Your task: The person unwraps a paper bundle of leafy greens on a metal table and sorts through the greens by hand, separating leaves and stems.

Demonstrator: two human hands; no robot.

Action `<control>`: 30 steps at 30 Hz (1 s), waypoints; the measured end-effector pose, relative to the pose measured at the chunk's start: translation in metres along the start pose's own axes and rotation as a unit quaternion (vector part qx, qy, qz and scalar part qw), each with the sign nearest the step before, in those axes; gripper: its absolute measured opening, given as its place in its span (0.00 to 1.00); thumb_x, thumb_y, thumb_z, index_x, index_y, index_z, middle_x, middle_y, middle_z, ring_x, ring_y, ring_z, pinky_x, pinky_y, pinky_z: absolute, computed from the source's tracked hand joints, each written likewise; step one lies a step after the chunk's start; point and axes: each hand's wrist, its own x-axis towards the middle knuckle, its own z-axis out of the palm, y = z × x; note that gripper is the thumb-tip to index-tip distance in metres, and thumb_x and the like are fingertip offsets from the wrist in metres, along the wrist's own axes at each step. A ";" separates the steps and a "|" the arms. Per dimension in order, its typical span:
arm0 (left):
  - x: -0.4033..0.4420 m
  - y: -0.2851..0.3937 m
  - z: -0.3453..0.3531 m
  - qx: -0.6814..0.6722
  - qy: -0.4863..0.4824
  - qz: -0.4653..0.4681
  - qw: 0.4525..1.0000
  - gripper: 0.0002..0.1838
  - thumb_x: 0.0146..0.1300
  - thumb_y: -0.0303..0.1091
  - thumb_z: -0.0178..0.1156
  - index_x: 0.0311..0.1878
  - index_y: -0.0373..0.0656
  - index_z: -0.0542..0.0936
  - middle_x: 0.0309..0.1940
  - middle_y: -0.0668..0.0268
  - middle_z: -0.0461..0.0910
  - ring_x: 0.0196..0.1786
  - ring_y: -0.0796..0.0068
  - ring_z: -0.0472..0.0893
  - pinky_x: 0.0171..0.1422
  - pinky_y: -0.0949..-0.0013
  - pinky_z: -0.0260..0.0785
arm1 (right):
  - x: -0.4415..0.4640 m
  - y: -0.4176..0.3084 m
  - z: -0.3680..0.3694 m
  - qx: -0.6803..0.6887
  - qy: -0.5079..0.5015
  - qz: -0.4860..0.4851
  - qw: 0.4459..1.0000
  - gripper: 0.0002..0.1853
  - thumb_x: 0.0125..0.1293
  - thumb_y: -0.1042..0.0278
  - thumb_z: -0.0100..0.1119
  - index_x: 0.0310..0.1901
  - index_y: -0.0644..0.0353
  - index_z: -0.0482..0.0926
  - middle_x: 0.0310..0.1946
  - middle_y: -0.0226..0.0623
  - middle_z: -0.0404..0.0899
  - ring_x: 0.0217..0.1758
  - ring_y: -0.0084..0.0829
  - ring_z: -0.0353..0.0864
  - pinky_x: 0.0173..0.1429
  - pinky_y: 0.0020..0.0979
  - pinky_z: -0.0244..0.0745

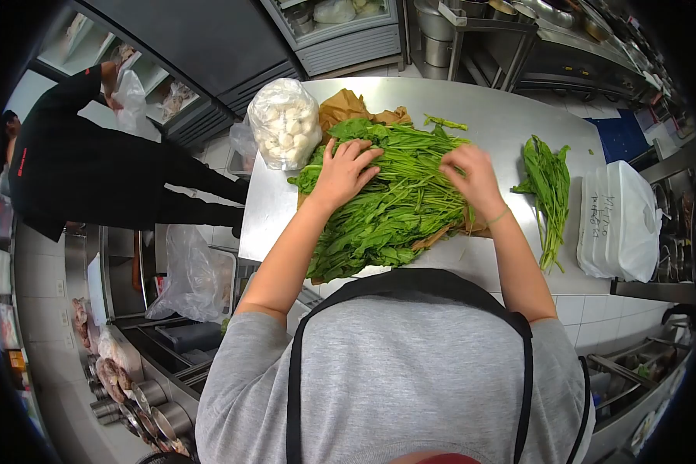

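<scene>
A large heap of leafy greens (pixel 410 178) with long thin stems lies on brown paper (pixel 344 107) on the steel table. My left hand (pixel 346 172) rests on the leaves at the heap's left side, fingers spread and pressing lightly. My right hand (pixel 472 179) is at the stem ends on the right, its fingers curled in a pinch. Whatever is between those fingertips is too small to make out. To the right, apart from the heap, lies a smaller bunch of greens (pixel 545 193). One short loose stem (pixel 445 122) sits above the heap.
A clear bag of white mushroom-like pieces (pixel 284 127) stands at the table's (pixel 510 116) left end. White lidded containers in plastic (pixel 619 220) are stacked at the right. A person in black (pixel 93 155) stands left by an opened fridge, holding a plastic bag (pixel 131 97).
</scene>
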 end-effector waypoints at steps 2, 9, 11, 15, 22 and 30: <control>0.003 -0.004 0.001 0.004 -0.013 -0.014 1.000 0.17 0.62 0.42 0.59 0.54 0.55 0.74 0.58 0.67 0.68 0.65 0.63 0.64 0.71 0.42 0.44 | -0.004 -0.010 0.011 -0.009 0.037 -0.019 0.999 0.19 0.59 0.62 0.62 0.53 0.51 0.75 0.51 0.34 0.73 0.58 0.36 0.69 0.64 0.43 0.58; -0.003 0.006 -0.009 0.004 0.076 0.027 0.997 0.26 0.56 0.44 0.64 0.58 0.54 0.71 0.59 0.66 0.68 0.64 0.61 0.64 0.71 0.41 0.43 | 0.024 0.018 0.038 -0.034 0.079 0.041 0.995 0.18 0.63 0.59 0.56 0.55 0.48 0.74 0.53 0.29 0.73 0.63 0.35 0.66 0.69 0.51 0.51; -0.014 -0.004 -0.010 0.050 0.080 -0.078 0.992 0.36 0.50 0.48 0.69 0.63 0.56 0.67 0.59 0.66 0.67 0.66 0.62 0.63 0.71 0.39 0.43 | 0.028 0.015 0.037 -0.064 0.141 0.011 0.988 0.19 0.62 0.58 0.58 0.54 0.49 0.74 0.52 0.30 0.72 0.61 0.35 0.67 0.67 0.52 0.53; -0.036 -0.035 -0.020 0.007 0.019 -0.140 0.990 0.42 0.46 0.46 0.71 0.66 0.57 0.63 0.56 0.65 0.69 0.61 0.62 0.67 0.72 0.47 0.45 | 0.014 -0.017 0.019 -0.015 0.184 -0.039 0.982 0.19 0.60 0.57 0.61 0.52 0.50 0.74 0.49 0.31 0.71 0.58 0.35 0.67 0.65 0.50 0.54; -0.028 -0.055 -0.038 -0.101 -0.072 -0.135 0.983 0.22 0.51 0.27 0.64 0.52 0.44 0.76 0.42 0.64 0.78 0.50 0.61 0.77 0.64 0.57 0.59 | 0.002 0.001 0.028 -0.068 0.083 -0.026 0.994 0.18 0.55 0.61 0.65 0.48 0.50 0.75 0.44 0.31 0.73 0.53 0.34 0.71 0.62 0.44 0.56; -0.002 -0.044 -0.087 -0.460 -0.150 -0.242 0.841 0.14 0.61 0.24 0.57 0.50 0.36 0.76 0.39 0.70 0.79 0.40 0.83 0.76 0.48 0.76 0.68 | 0.010 -0.042 0.004 0.028 0.169 -0.115 0.979 0.27 0.56 0.59 0.65 0.58 0.49 0.71 0.49 0.35 0.73 0.58 0.36 0.70 0.66 0.49 0.55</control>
